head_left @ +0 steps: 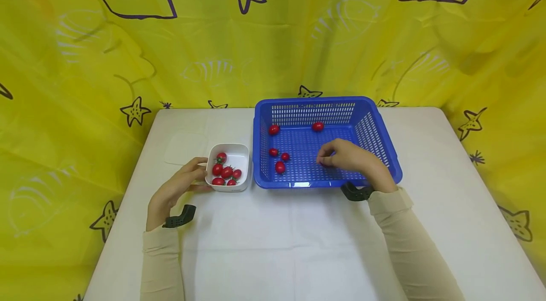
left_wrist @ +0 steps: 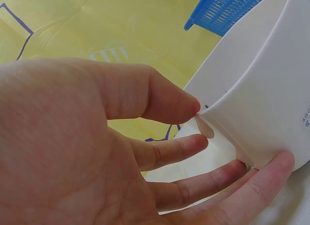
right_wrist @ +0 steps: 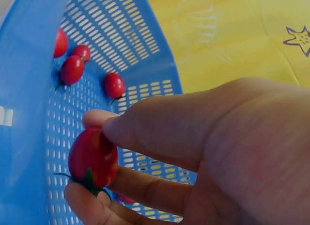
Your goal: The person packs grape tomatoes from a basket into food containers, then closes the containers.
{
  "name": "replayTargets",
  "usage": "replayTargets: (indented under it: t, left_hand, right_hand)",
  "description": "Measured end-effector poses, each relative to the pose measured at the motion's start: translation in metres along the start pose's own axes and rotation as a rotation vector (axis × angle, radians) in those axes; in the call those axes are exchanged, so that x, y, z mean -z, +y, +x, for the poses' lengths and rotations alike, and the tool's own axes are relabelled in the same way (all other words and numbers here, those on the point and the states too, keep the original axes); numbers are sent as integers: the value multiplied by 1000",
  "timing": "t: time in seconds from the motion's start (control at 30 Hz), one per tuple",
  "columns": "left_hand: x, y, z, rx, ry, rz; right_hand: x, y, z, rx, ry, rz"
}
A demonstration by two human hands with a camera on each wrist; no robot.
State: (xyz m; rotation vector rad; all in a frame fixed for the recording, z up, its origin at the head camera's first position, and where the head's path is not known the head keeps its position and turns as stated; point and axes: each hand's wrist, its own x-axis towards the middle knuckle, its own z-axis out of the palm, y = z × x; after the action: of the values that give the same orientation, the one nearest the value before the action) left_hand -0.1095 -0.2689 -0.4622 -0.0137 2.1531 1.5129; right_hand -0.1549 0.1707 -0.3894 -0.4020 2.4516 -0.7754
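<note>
Inside the blue perforated basket (head_left: 294, 184), my right hand (head_left: 347, 155) pinches a cherry tomato (right_wrist: 89, 154) between thumb and fingers; the right wrist view shows its green calyx, while the head view mostly hides it. Several other cherry tomatoes (head_left: 280, 167) lie in the basket, mainly toward its left side. To the left stands a small white container (head_left: 241, 149) with several cherry tomatoes (head_left: 226, 172) in it. My left hand (head_left: 179, 186) touches the container's left side with thumb at the rim and fingers extended lower on the wall.
Basket and container stand side by side on a white-covered table (head_left: 264, 244). A yellow patterned curtain (head_left: 281, 40) hangs behind and at both sides. The basket's raised walls surround my right hand's fingers.
</note>
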Motion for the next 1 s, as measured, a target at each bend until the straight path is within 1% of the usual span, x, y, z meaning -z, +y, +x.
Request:
replayTargets:
  t: [0.17, 0.37, 0.73, 1.0]
  left_hand:
    - [0, 0, 0, -3, -3, 6]
    - [0, 2, -1, 6, -1, 11]
    - [1, 1, -1, 9, 6, 17]
    - [0, 1, 0, 3, 11, 15]
  right_hand:
    - [0, -7, 2, 36, 13, 2]
    - [-4, -16, 7, 51, 36, 27]
    - [-15, -37, 22, 85, 88, 167]
    - [-23, -56, 32, 115, 94, 248]
